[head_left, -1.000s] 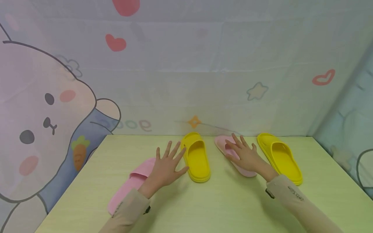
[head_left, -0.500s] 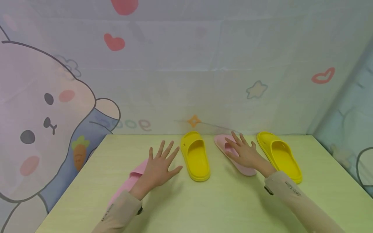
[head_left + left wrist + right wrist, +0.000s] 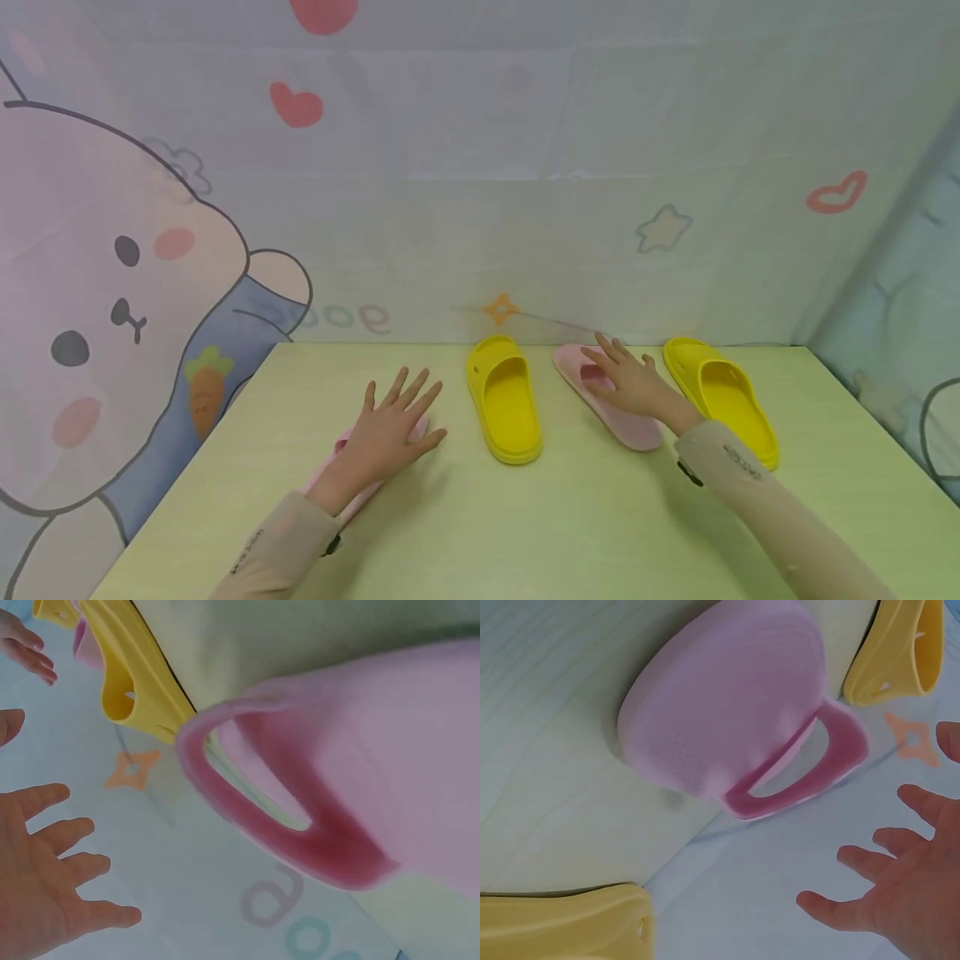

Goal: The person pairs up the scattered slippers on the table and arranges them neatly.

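Observation:
My left hand (image 3: 381,442), fingers spread, hovers over a pink slipper (image 3: 435,750) and covers much of it in the head view. In the left wrist view the fingers stand apart from that slipper's strap. Over the second pink slipper (image 3: 632,432) is my right hand (image 3: 632,385), its fingers spread and slightly bent. The right wrist view shows a gap between these fingers and the slipper's strap. Between the hands lies a yellow slipper (image 3: 512,412), toe toward the back. Another yellow slipper (image 3: 738,412) lies right of the right hand, partly behind the wrist.
All the slippers lie on a pale yellow-green table (image 3: 525,533), toes toward its back edge. Behind it hangs a cloth backdrop (image 3: 480,167) printed with hearts, stars and a cartoon animal. More patterned cloth (image 3: 915,317) rises along the right side.
My left hand has moved left and slightly toward the near edge, uncovering the right side of the pink slipper beneath it. The right hand has barely shifted; the slippers lie where they were.

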### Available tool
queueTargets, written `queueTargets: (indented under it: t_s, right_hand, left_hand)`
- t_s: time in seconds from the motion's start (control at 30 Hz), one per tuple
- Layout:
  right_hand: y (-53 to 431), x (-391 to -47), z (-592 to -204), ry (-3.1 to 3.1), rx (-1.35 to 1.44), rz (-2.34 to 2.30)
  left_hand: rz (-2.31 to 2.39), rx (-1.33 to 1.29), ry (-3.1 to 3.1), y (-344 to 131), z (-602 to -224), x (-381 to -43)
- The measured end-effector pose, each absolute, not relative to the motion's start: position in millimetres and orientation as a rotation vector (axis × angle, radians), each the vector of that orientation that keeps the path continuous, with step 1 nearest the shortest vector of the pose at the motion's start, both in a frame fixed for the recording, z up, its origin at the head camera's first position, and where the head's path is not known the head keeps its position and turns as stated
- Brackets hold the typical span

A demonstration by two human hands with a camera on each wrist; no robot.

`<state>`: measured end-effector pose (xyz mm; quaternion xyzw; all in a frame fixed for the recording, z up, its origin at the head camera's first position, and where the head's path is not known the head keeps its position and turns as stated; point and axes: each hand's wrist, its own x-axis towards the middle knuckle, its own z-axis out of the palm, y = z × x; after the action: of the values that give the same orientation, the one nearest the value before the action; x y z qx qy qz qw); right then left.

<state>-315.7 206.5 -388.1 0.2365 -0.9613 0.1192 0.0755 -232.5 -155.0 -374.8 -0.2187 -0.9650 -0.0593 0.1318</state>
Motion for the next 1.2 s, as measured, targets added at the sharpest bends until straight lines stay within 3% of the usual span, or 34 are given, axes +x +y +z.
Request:
queueTargets:
  t_s: [1.2]
  right_hand:
    - [209, -335, -402, -2.989, 0.719, 0.312]
  left_hand:
    - [-0.233, -0.694, -2.809, -227, -409, -226]
